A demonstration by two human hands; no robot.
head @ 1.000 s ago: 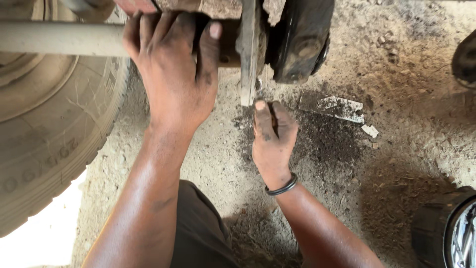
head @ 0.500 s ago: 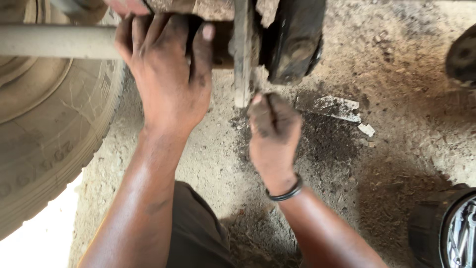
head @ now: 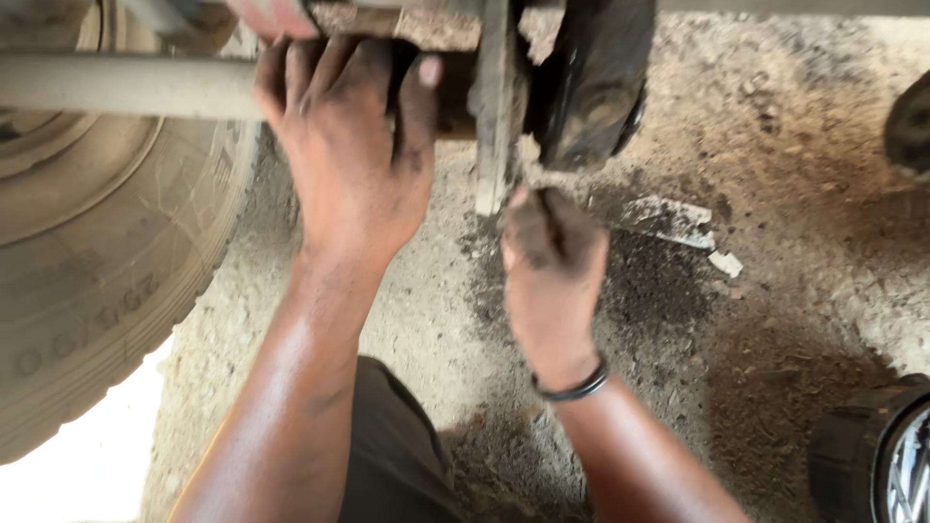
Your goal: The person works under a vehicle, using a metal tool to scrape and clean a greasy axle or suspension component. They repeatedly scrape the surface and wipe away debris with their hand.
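Note:
My left hand (head: 354, 145) reaches up and grips a rusty metal part (head: 426, 29) under a vehicle, fingers curled over a pale axle tube (head: 126, 85). My right hand (head: 552, 266) is closed around a thin dark tool whose tip points up toward a flat metal plate (head: 492, 116) that hangs on edge. It sits just below and right of the plate's lower end. A black rounded part (head: 591, 87) hangs right of the plate. A dark band circles my right wrist.
A large dusty tyre (head: 87, 261) fills the left side. The ground is gravelly dirt with a dark oily patch (head: 649, 291) and pale debris scraps (head: 668, 221). Another wheel (head: 882, 455) shows at the lower right corner, and a dark object (head: 911, 126) at the right edge.
My right hand has moved up and slightly left, closer to the lower end of the hanging plate. My left hand keeps its grip on the same part.

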